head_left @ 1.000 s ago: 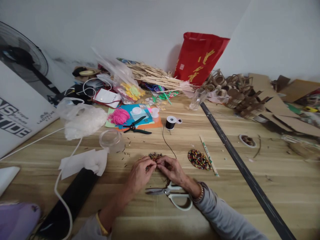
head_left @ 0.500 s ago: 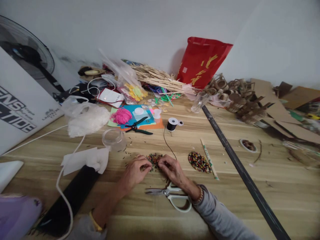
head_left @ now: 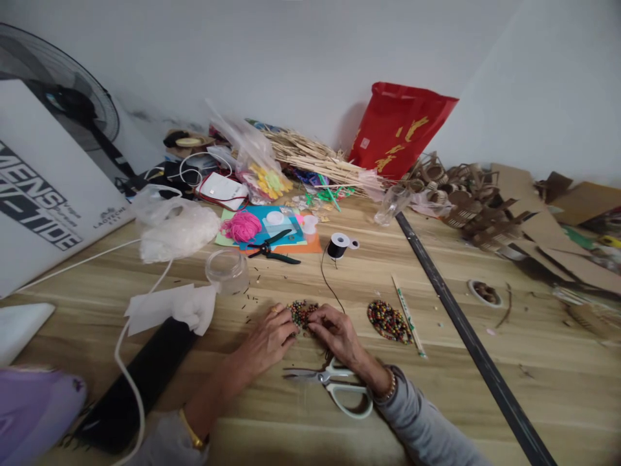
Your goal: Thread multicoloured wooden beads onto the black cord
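Note:
A small pile of multicoloured beads (head_left: 301,312) lies on the wooden table between my hands. My left hand (head_left: 272,336) rests palm down at its left edge, fingers curled together and their tips hidden. On the other side, my right hand (head_left: 337,331) closes thumb and forefinger in a pinch at the beads; what is between them is too small to make out. Black cord (head_left: 328,285) runs from a white-ended spool (head_left: 338,246) to my right hand, passing out of sight there. White-handled scissors (head_left: 348,389) lie just below that hand. Strung beads (head_left: 388,321) lie to its right.
A patterned stick (head_left: 408,316) lies beside the strung beads. Farther back are a clear jar (head_left: 227,270), dark-handled pliers (head_left: 274,249) and pink yarn (head_left: 241,226). A black strip (head_left: 466,323) crosses the table at right. A white cable (head_left: 127,362) runs along the left.
My left hand has turned more palm down and its thumb and finger pinch no longer shows. My right hand stays pinched at the beads. The view has shifted slightly.

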{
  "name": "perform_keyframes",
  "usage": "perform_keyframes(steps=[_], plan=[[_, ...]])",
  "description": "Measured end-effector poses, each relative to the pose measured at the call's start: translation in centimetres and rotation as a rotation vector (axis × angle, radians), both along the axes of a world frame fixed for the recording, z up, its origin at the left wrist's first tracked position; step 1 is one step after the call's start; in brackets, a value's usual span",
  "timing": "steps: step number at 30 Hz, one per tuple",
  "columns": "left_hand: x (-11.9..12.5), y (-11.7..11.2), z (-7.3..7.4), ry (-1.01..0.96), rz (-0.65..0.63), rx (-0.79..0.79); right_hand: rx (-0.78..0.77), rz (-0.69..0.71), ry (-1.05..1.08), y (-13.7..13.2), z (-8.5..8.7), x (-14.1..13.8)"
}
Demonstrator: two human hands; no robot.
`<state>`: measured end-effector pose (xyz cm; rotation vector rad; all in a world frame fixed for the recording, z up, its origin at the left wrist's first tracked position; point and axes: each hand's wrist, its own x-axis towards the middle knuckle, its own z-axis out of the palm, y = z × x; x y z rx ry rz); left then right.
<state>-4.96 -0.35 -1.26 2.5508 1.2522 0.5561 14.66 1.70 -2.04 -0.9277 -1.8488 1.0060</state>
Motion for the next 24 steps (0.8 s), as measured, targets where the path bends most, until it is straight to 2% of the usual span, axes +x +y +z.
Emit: perform_keyframes(steps=[5, 9, 17, 24], plan=[[0.1, -0.1, -0.1, 0.027, -0.005, 0.007, 0.013, 0.002, -0.017, 0.0, 0.2, 0.0], [0.3, -0.2, -0.1, 0.004, 0.000, 0.012, -0.036, -0.025, 0.003, 0.0, 0.3, 0.0], [1.2, -0.3, 0.2, -0.366, 0.112, -0.062, -0.236, -0.143, 0.263, 0.5, 0.1, 0.4], [1.7, 0.0, 0.3, -0.597, 0.224, -0.262, -0.194, -0.227, 0.310, 0.7, 0.1, 0.5]])
